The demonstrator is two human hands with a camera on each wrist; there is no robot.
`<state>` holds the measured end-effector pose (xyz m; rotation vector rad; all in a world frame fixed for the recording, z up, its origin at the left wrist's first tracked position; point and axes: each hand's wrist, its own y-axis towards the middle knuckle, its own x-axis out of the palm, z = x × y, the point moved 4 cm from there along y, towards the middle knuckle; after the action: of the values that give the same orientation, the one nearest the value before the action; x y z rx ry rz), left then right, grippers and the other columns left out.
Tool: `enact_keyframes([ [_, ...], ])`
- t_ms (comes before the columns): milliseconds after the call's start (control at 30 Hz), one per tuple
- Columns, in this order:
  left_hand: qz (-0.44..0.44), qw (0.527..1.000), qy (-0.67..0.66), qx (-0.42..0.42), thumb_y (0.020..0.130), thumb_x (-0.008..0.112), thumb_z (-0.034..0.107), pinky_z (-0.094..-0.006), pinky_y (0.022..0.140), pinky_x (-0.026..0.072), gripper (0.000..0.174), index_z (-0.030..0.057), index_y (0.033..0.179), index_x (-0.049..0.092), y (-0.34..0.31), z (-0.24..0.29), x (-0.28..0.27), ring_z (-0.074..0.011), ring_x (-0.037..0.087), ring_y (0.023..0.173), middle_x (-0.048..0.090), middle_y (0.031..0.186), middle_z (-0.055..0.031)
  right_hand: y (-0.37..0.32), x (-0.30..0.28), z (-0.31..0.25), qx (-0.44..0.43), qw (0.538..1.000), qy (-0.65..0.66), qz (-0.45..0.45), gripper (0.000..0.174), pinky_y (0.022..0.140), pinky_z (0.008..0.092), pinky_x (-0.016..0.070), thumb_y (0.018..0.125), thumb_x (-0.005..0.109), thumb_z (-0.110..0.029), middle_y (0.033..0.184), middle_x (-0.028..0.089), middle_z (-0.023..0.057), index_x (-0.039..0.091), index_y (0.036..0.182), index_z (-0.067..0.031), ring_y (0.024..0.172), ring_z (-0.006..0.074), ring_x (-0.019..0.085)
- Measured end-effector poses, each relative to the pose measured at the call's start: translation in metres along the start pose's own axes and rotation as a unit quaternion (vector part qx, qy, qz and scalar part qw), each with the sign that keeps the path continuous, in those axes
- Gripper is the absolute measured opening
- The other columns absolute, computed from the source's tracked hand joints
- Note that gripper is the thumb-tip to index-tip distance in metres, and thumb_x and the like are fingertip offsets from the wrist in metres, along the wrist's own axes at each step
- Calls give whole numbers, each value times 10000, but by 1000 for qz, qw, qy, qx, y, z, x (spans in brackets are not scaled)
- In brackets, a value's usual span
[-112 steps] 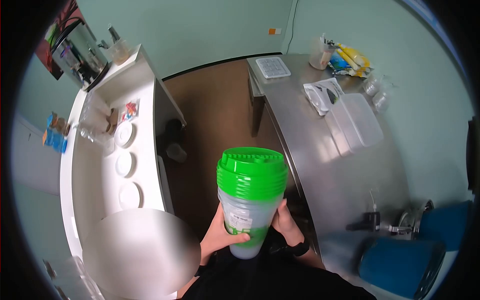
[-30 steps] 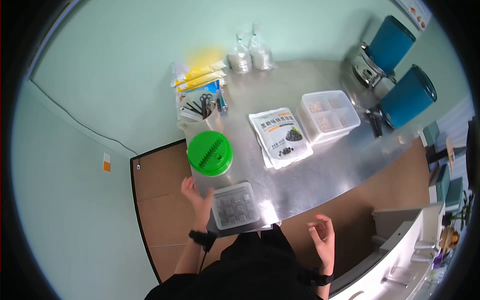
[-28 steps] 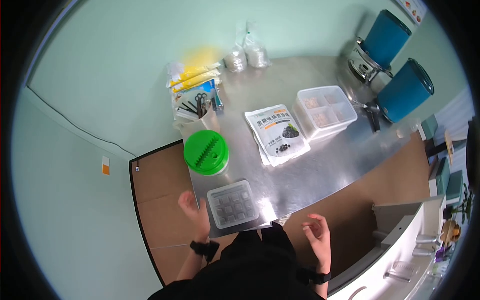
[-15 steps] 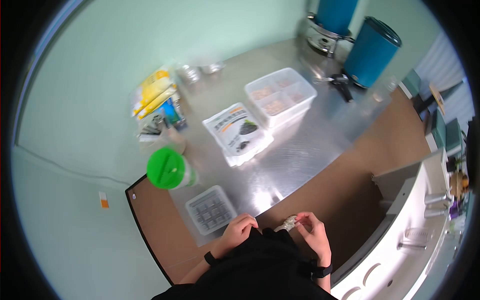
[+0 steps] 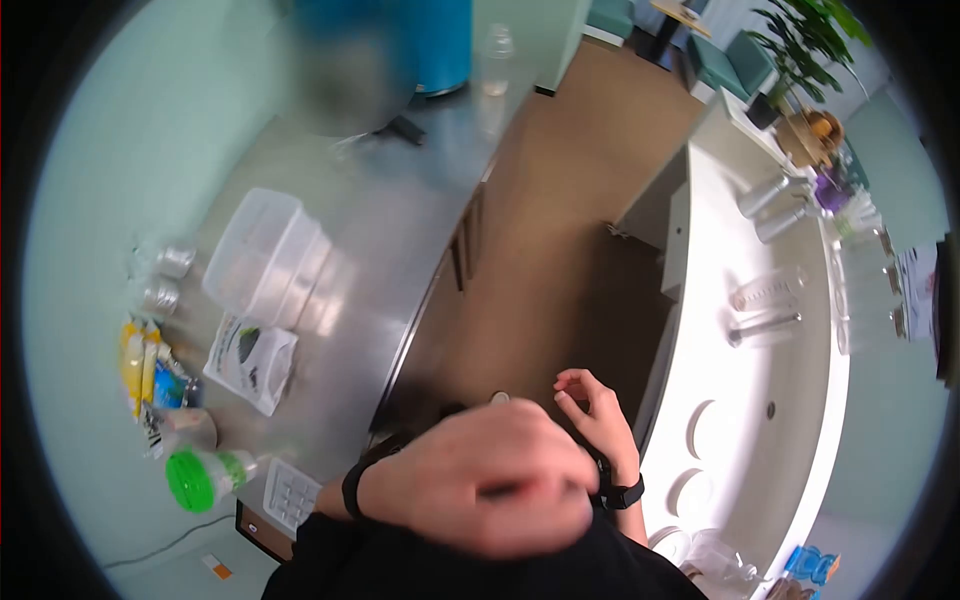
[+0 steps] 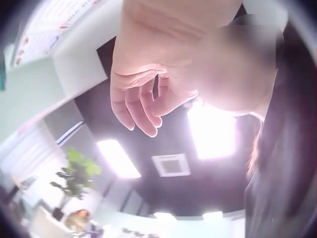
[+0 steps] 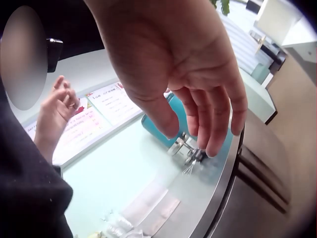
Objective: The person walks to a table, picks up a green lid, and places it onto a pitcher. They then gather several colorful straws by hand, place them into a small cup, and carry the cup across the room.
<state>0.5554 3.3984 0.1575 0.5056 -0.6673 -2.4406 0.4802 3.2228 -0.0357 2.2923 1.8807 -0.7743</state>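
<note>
My left hand is raised close to the head camera, blurred, with its fingers loosely bent and nothing in them. In the left wrist view its fingers hang down relaxed. Beside it, to the right and lower, my right hand hovers in front of the body. Its fingers are slightly bent and hold nothing in the right wrist view. A container with a ridged green lid stands at the near left end of the steel table, next to a compartmented plastic tray.
On the steel table are a clear plastic box, a white pouch, a pitcher and yellow packets. A white counter with round lids and measuring jugs runs along the right. Brown floor lies between.
Both hands held the green-lidded container earlier; it now stands on the steel table, let go. The left hand has come up towards the head. The view has swung right towards the white counter.
</note>
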Motion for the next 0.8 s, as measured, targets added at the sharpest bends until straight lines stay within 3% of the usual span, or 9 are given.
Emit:
enact_keyframes([
  [200,55,983,-175,10,484,639,99,-343,667,494,378,26,855,649,73,3,40,-266,586,661,609,780,-142,6,-50,43,34,995,52,73,213,776,281,473,855,574,-91,915,633,96,525,1038,5,883,179,627],
  [300,100,978,-185,-1,346,570,184,-353,599,468,407,27,716,636,132,2,32,-275,506,550,539,659,-143,24,-64,54,69,992,70,75,206,782,271,466,852,581,-67,909,624,77,528,1040,-3,869,153,612],
  [367,137,972,-189,-16,319,542,191,-351,563,457,386,23,656,627,156,-17,31,-270,468,500,509,603,-136,45,-68,64,77,991,85,63,192,774,265,470,857,582,-73,898,626,73,531,1029,-4,861,137,610],
  [433,182,959,-216,-23,356,562,158,-345,572,458,356,23,679,627,173,-44,34,-254,466,506,511,609,-125,77,-81,62,54,993,79,68,185,775,271,476,858,586,-78,893,628,73,536,1022,-7,858,131,610],
  [533,62,969,-232,62,606,601,47,-328,625,491,231,-1,827,647,208,-114,10,-242,585,622,616,720,-140,135,-106,58,63,994,55,68,227,761,296,492,866,574,-133,904,631,134,526,1043,1,866,197,630],
  [633,-6,990,-60,125,704,598,-52,-307,553,498,136,-5,831,612,255,-165,-16,-231,615,627,640,746,-117,197,-137,50,63,996,19,58,260,776,332,491,872,558,-157,953,631,167,514,1074,0,899,272,627],
  [667,-88,991,-4,96,724,586,-53,-310,558,493,117,-9,832,600,275,-187,-28,-225,612,622,637,747,-113,217,-150,45,60,996,14,58,261,785,341,490,871,553,-156,957,629,172,515,1072,6,910,285,623],
  [733,-41,999,-2,-8,751,573,-54,-305,591,485,104,-5,842,588,291,-252,-37,-230,609,645,623,749,-107,257,-178,38,37,997,-21,66,261,792,346,489,869,550,-153,960,624,178,511,1071,8,914,295,619],
  [800,-61,987,78,-125,779,554,-51,-290,628,479,104,4,861,590,293,-320,-46,-228,610,679,613,755,-105,292,-205,30,24,995,-44,88,261,795,343,489,869,550,-148,968,623,173,509,1077,3,914,290,619],
])
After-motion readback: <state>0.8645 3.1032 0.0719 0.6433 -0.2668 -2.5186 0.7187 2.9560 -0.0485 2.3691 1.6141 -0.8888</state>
